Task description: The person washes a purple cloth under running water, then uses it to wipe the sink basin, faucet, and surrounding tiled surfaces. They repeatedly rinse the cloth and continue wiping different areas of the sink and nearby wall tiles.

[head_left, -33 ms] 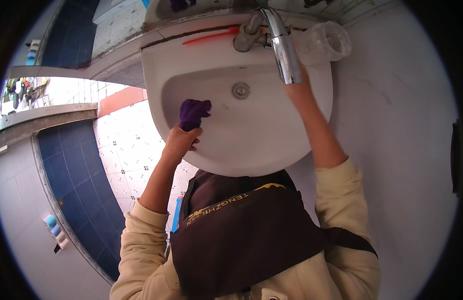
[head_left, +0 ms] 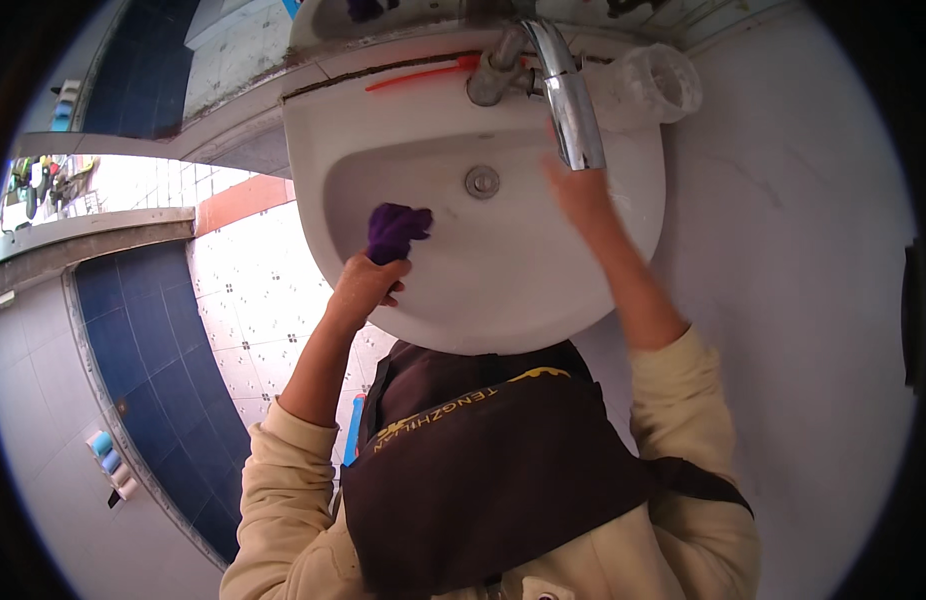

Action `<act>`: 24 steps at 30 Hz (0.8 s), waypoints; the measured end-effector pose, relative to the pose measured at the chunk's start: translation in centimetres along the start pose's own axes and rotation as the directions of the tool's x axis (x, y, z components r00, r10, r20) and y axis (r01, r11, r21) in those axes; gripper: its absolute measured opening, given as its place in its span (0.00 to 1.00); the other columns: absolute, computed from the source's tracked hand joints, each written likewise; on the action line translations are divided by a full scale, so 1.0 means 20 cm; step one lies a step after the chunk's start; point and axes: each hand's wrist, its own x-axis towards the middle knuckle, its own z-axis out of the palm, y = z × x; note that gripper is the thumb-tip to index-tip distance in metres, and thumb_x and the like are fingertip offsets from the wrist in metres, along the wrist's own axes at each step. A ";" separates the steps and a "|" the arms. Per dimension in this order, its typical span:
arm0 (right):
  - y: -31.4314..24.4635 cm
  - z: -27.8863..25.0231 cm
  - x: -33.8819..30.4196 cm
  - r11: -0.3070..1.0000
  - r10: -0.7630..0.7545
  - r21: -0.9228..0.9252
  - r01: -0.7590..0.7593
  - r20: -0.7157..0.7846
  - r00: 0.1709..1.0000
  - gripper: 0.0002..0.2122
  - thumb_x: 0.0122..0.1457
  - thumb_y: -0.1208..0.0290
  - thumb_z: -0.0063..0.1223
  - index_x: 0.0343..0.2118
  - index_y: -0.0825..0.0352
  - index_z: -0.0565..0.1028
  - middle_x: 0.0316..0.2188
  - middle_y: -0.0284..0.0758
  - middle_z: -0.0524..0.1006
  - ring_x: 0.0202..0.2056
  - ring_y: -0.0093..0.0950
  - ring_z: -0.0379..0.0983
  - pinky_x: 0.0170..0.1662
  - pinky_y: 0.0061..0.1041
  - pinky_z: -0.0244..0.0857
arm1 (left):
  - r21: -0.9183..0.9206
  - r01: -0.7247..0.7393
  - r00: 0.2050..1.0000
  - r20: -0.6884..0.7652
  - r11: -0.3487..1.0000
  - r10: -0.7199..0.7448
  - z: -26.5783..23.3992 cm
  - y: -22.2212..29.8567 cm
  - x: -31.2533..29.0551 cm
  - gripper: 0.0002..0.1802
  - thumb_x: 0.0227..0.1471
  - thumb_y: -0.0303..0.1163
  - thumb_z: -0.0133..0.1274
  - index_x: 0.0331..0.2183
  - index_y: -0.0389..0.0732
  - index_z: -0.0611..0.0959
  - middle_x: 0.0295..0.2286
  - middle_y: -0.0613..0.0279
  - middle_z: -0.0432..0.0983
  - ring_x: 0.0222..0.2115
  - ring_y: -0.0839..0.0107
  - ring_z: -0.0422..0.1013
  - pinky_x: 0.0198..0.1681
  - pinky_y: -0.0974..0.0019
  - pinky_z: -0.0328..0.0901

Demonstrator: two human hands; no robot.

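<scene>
Over the left side of the white washbasin (head_left: pixel 533 290), my left hand (head_left: pixel 361 285) is closed round a bunched purple cloth (head_left: pixel 395 230). The cloth sticks up from the fist and hangs over the bowl. My right hand (head_left: pixel 583 198) is just under the mouth of the chrome tap (head_left: pixel 573 115), with the spout covering part of it. Motion smears its fingers, and I see nothing held in it. No stream of water shows. The round metal drain (head_left: pixel 482 182) lies between my two hands.
A clear plastic tub (head_left: pixel 668 85) lies tilted at the basin's back right corner. Behind the bowl is a thin red strip (head_left: pixel 418 74). A wall (head_left: pixel 783 250) rises close on the right. To the left are patterned floor tiles (head_left: pixel 283 285) and a dark blue door (head_left: pixel 148 370).
My right hand has drawn left and toward me from beside the tap to under its spout. My left hand has shifted slightly right with the purple cloth.
</scene>
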 end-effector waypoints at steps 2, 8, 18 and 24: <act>-0.02 0.13 -0.26 0.960 -0.257 -0.047 0.276 0.245 0.935 0.33 0.41 0.74 0.55 0.53 0.63 0.55 0.54 0.43 0.52 0.56 0.38 0.46 0.56 0.35 0.43 | -0.075 0.064 0.981 0.190 0.995 -0.049 0.05 0.05 -0.01 0.14 0.40 0.35 0.53 0.28 0.34 0.75 0.22 0.63 0.70 0.21 0.77 0.68 0.21 0.74 0.65; -0.02 0.42 -0.49 0.982 -0.004 -0.171 0.079 0.397 0.918 0.28 0.39 0.76 0.56 0.47 0.62 0.61 0.46 0.39 0.62 0.46 0.36 0.61 0.48 0.31 0.57 | -0.180 0.151 0.823 0.568 0.972 -0.022 0.18 0.02 0.01 0.19 0.46 0.43 0.49 0.33 0.35 0.73 0.25 0.62 0.70 0.24 0.76 0.67 0.23 0.74 0.64; -0.07 0.32 -0.44 0.582 0.513 0.273 -0.766 0.607 0.607 0.11 0.38 0.76 0.47 0.30 0.70 0.69 0.21 0.33 0.71 0.22 0.23 0.67 0.27 0.21 0.62 | 0.407 -0.751 0.558 -0.029 0.520 0.829 0.23 -0.13 -0.06 0.23 0.42 0.39 0.55 0.38 0.35 0.70 0.40 0.51 0.63 0.39 0.60 0.63 0.37 0.62 0.64; -0.21 0.29 -0.46 0.787 0.415 -0.013 -0.617 0.751 0.513 0.11 0.39 0.75 0.50 0.29 0.70 0.69 0.19 0.29 0.69 0.21 0.19 0.65 0.26 0.19 0.61 | 0.683 -0.730 0.336 0.390 -0.025 0.857 0.21 -0.09 -0.02 0.25 0.33 0.29 0.54 0.40 0.47 0.71 0.39 0.56 0.63 0.39 0.59 0.64 0.36 0.60 0.65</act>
